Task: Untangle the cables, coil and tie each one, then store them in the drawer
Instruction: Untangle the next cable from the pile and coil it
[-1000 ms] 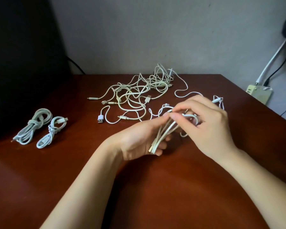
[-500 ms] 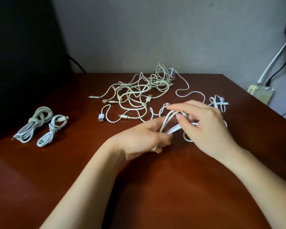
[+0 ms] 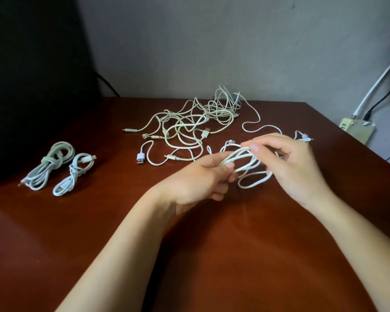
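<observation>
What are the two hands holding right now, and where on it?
One white cable, partly coiled. The left hand grips the gathered loops at one end; the right hand pinches a strand at the top of the loops.

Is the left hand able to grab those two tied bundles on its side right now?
Probably not yet: the left hand grips the white cable, as does the right hand. Nothing visible lies between it and the tied bundles, so once freed it likely could.
</observation>
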Action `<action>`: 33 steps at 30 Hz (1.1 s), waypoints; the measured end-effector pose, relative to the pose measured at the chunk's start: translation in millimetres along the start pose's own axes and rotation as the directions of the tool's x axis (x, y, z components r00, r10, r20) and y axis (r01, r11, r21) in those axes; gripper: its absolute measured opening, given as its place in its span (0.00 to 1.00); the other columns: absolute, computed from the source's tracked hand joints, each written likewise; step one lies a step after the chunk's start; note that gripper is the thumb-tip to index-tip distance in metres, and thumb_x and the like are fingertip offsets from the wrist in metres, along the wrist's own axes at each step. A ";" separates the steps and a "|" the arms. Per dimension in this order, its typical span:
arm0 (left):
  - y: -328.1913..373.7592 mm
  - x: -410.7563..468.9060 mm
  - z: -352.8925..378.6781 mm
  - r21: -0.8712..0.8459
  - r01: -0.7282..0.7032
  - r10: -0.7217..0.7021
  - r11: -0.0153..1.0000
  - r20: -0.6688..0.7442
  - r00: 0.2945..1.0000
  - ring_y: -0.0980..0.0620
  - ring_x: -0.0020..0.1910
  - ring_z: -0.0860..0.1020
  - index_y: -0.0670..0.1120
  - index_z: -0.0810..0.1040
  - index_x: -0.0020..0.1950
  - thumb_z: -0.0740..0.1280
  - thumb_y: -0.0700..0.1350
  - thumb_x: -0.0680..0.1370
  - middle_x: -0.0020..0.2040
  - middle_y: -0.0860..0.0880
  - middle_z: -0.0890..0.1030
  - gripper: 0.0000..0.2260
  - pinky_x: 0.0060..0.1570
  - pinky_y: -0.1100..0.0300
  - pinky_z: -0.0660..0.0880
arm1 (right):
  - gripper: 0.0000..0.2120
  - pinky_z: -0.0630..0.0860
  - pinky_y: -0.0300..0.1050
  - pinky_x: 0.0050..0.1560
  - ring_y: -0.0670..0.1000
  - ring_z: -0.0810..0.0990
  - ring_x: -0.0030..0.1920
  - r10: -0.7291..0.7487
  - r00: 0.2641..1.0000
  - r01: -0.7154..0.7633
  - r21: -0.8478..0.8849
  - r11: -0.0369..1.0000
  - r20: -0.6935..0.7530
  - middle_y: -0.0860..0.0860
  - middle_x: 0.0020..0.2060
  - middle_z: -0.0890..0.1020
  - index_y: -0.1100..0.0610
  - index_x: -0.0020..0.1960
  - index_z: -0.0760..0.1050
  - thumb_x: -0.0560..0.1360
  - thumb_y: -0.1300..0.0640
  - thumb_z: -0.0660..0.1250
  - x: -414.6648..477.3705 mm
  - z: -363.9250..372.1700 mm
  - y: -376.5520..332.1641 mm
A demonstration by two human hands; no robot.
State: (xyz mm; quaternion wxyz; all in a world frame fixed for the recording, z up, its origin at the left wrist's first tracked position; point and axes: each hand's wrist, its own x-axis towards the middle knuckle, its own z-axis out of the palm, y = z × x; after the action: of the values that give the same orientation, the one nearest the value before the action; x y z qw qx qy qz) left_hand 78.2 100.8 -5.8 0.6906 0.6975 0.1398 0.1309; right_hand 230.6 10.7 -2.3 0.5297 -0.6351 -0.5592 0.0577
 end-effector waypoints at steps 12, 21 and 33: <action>-3.1 4.6 -2.1 0.002 0.008 -0.008 1.000 -0.069 0.998 0.57 0.29 0.58 0.50 0.76 0.51 0.52 0.42 0.84 0.36 0.50 0.66 0.13 0.27 0.67 0.57 | 0.12 0.77 0.35 0.35 0.43 0.84 0.39 0.015 1.000 -0.017 0.084 0.996 0.015 0.44 0.36 0.85 0.47 0.43 0.81 0.74 0.65 0.69 -0.4 1.2 -5.4; 0.8 1.9 -3.2 -0.042 0.069 -0.071 0.997 -0.054 0.996 0.55 0.24 0.62 0.47 0.76 0.49 0.54 0.40 0.83 0.35 0.47 0.76 0.12 0.25 0.65 0.61 | 0.16 0.75 0.33 0.32 0.45 0.80 0.33 -0.023 1.000 0.023 0.005 1.000 0.011 0.46 0.36 0.83 0.44 0.44 0.80 0.73 0.66 0.70 -1.9 1.8 -6.0; 2.4 3.6 -4.5 -0.123 0.026 -0.036 0.992 -0.084 0.996 0.58 0.24 0.57 0.39 0.75 0.57 0.51 0.48 0.84 0.29 0.51 0.63 0.17 0.25 0.67 0.56 | 0.07 0.76 0.37 0.34 0.46 0.80 0.29 -0.005 1.000 0.004 0.121 0.993 0.005 0.46 0.34 0.81 0.47 0.48 0.78 0.76 0.59 0.66 -6.3 8.0 -10.6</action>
State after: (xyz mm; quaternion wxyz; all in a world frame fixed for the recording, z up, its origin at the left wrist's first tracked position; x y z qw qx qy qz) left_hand 80.0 106.2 -3.4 0.7273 0.6453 0.1721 0.1583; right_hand 216.0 8.7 -1.2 0.5657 -0.6005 -0.5575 0.0920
